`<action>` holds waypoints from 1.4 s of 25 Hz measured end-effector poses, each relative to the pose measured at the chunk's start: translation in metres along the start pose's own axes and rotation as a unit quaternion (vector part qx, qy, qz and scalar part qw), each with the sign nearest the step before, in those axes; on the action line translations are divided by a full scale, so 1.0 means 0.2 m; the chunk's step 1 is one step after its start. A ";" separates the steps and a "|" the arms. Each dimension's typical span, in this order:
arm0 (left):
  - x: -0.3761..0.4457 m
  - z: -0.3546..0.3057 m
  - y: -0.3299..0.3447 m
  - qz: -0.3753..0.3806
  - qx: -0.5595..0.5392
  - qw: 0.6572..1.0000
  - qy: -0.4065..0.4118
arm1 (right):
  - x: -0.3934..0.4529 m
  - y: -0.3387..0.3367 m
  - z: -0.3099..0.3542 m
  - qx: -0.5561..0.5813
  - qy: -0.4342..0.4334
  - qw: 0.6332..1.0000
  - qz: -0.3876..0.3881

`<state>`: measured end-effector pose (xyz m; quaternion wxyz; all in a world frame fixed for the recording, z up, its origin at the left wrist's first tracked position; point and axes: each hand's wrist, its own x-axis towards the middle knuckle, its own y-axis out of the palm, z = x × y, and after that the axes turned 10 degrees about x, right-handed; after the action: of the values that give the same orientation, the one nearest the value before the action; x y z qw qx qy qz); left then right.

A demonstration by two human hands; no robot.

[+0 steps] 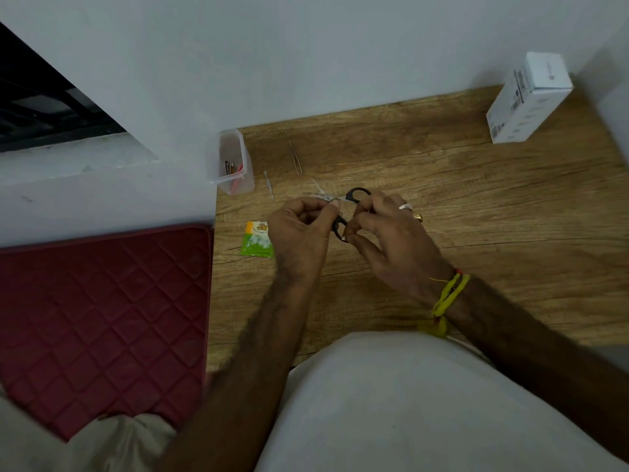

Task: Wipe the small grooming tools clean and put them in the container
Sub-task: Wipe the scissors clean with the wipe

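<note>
The scissors (pixel 347 212) are held above the table (pixel 476 206): handles gripped by the right hand (pixel 384 240), blades pinched in a wipe by the left hand (pixel 299 229). Strokes should be drawn toward the tips; the container (pixel 235 161) is kept near.

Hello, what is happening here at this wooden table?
A person is cleaning small scissors with black handles. The right hand holds the handles, and the left hand pinches the blades near the tip, seemingly with a wipe. Tweezers and another thin tool lie on the table, not yet put away. The clear container at the table's edge already holds some items. A green sachet lies beside the left hand.
</note>
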<state>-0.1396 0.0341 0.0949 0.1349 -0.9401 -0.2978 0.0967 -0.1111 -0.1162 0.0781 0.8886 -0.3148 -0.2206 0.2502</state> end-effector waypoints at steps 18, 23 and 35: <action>0.02 -0.02 -0.02 0.075 0.040 0.996 -0.021 | 0.09 -0.09 -0.08 -0.167 -0.233 0.957 0.044; 0.00 -0.01 0.00 0.030 0.011 0.999 -0.012 | 0.03 0.02 -0.02 0.111 0.042 0.991 -0.061; -0.05 0.03 0.02 0.084 -0.001 0.996 -0.020 | -0.01 -0.04 -0.03 0.083 -0.010 0.973 -0.217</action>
<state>-0.1466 0.0272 0.0892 0.1194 -0.9597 -0.2205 0.1267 -0.1062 -0.1259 0.0789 0.9426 -0.1819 -0.2704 0.0723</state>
